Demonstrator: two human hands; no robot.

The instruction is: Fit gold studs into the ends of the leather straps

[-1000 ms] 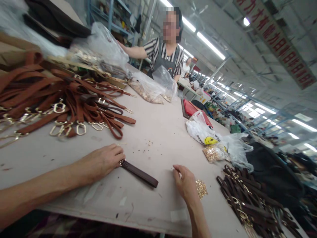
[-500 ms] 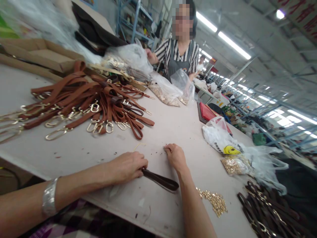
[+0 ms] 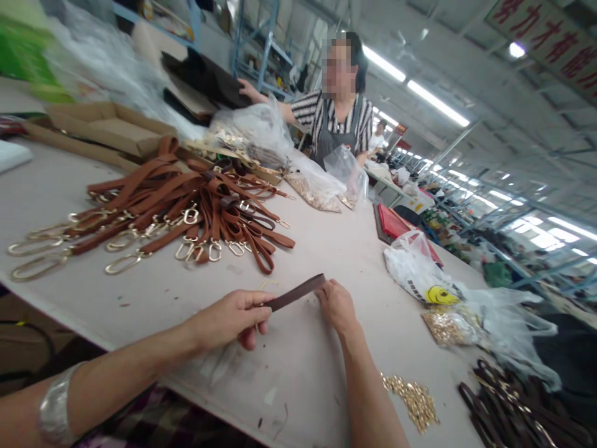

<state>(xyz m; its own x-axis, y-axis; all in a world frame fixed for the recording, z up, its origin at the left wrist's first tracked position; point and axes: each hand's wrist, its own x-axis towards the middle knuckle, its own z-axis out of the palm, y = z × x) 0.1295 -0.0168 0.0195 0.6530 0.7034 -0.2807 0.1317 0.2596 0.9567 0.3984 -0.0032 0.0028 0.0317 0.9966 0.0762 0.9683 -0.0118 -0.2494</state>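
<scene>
A dark brown strap point(image 3: 296, 294) stretches between my two hands above the pale table point(image 3: 298, 361). My left hand point(image 3: 245, 316) pinches its left end between thumb and fingers. At the strap's looped right end, the fingers of my right hand point(image 3: 334, 303) are closed on it. Beyond my left hand lies a pile of tan-brown straps point(image 3: 186, 199) with gold-coloured clasps. Small gold-coloured metal pieces point(image 3: 413, 398) are heaped beside my right forearm. A bunch of dark straps point(image 3: 508, 404) lies at the lower right.
Across the table stands a person in a striped top point(image 3: 338, 127), one arm stretched toward dark material point(image 3: 205, 78). Plastic bags of parts point(image 3: 317, 186) lie near that person. A white bag with a yellow smiley point(image 3: 420, 274) is at the right, a cardboard tray point(image 3: 109, 127) at the left.
The strap's looped end has swung up and away from me, and my right hand has closed on it. My left hand has turned. The other person's arm has reached out further.
</scene>
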